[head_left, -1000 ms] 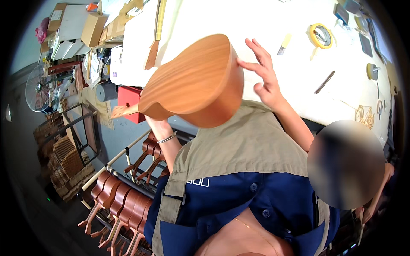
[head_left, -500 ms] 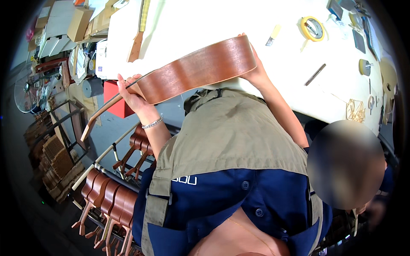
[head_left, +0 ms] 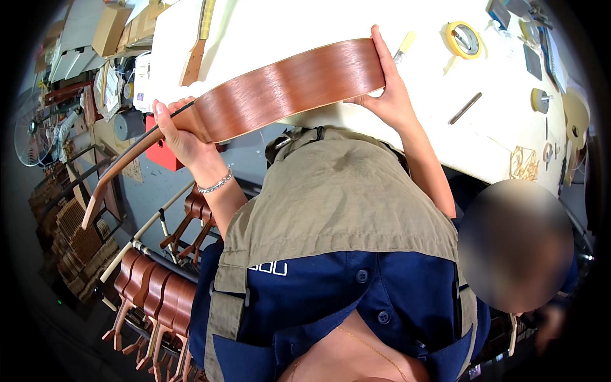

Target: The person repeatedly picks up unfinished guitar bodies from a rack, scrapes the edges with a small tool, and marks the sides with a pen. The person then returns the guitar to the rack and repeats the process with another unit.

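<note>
Brightest just beyond the hands (head_left: 186, 145) (head_left: 396, 102), washed nearly blank by glare across the white desk (head_left: 286, 28). Softly sheened along the brown side of the small guitar (head_left: 293, 79) between them. Far dimmer left of the left hand, sinking into shadow around the stacked wood (head_left: 83, 229). Fairly sharp near both hands, smeared in a round patch (head_left: 515, 245) below the right one, bent and blackened toward the rim.

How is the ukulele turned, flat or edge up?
Edge up: the ukulele faces the camera side-on, left hand at its neck, right hand opposite.
</note>
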Action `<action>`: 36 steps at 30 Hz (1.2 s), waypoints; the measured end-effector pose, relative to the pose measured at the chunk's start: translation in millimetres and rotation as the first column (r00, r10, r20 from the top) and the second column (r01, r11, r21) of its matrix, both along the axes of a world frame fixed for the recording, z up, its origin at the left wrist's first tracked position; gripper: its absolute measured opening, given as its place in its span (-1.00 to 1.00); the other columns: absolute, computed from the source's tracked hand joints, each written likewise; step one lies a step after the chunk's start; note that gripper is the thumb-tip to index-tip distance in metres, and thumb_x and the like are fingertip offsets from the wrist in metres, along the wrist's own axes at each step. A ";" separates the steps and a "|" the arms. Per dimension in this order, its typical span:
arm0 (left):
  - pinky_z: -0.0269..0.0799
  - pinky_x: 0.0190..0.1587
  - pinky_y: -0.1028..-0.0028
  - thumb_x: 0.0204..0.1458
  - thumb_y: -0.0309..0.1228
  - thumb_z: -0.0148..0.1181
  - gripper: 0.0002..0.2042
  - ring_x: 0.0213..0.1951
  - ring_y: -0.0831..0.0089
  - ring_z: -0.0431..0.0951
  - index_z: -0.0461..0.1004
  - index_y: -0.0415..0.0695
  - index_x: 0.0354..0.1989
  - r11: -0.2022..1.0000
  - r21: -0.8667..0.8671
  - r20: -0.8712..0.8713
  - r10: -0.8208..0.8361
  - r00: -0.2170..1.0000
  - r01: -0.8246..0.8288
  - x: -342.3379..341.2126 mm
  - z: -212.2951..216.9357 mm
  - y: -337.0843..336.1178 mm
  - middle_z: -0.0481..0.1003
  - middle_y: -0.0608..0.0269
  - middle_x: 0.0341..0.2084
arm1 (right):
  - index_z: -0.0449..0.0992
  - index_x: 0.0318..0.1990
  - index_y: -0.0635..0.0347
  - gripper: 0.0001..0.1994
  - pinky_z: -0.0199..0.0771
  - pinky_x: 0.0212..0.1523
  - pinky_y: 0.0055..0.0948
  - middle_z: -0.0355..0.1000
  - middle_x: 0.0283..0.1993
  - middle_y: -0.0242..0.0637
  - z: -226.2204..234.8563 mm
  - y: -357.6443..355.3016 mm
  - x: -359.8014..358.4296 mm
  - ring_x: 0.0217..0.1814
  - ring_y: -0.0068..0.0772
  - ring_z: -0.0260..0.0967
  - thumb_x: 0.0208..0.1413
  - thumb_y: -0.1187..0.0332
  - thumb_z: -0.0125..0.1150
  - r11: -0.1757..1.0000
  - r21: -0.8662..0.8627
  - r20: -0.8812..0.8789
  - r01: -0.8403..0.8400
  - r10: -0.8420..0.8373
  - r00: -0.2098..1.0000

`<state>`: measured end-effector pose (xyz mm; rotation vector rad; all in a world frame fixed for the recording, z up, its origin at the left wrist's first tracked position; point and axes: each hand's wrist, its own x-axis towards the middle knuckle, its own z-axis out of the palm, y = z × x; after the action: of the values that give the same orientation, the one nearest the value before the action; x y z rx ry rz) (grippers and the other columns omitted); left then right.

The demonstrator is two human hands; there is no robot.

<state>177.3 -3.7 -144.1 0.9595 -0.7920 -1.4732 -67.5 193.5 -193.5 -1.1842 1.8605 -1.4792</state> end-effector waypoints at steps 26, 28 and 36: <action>0.40 0.01 0.36 0.01 -0.23 0.15 -0.62 -0.15 0.29 0.43 0.37 -0.36 -0.20 0.558 0.663 -0.618 0.030 0.786 0.500 -53.9 -135.7 40.5 0.46 0.10 -0.28 | 0.20 0.12 0.22 -0.55 0.41 -0.36 -0.24 0.45 -0.37 -0.07 -66.5 149.4 -110.6 -0.35 -0.12 0.43 0.02 0.36 -0.13 0.275 0.566 -0.542 0.777 -0.586 0.602; 0.40 0.02 0.37 0.02 -0.21 0.14 -0.60 -0.16 0.29 0.44 0.37 -0.39 -0.21 0.564 0.640 -0.636 0.008 0.772 0.522 -61.6 -131.0 45.3 0.46 0.09 -0.29 | 0.27 0.05 0.23 -0.61 0.42 -0.37 -0.36 0.46 -0.38 -0.13 -77.0 154.3 -113.8 -0.36 -0.24 0.44 0.03 0.38 -0.18 0.540 0.467 -0.039 0.700 -0.778 0.627; 0.35 -0.05 0.35 0.10 -0.16 0.02 -0.65 -0.19 0.38 0.39 0.32 -0.24 -0.18 0.523 0.618 -0.204 -0.615 0.762 0.588 -42.7 -78.4 65.4 0.37 0.10 -0.21 | 0.25 -0.27 0.24 -0.87 0.42 -0.36 -0.55 0.47 -0.39 -0.10 9.5 42.1 -14.5 -0.41 -0.40 0.45 0.02 0.46 0.01 0.895 0.014 0.572 0.446 -0.373 0.730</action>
<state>134.6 61.7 -222.5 1.3058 -0.6650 -2.4736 -82.0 235.6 -184.1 -0.2902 1.6711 -1.9454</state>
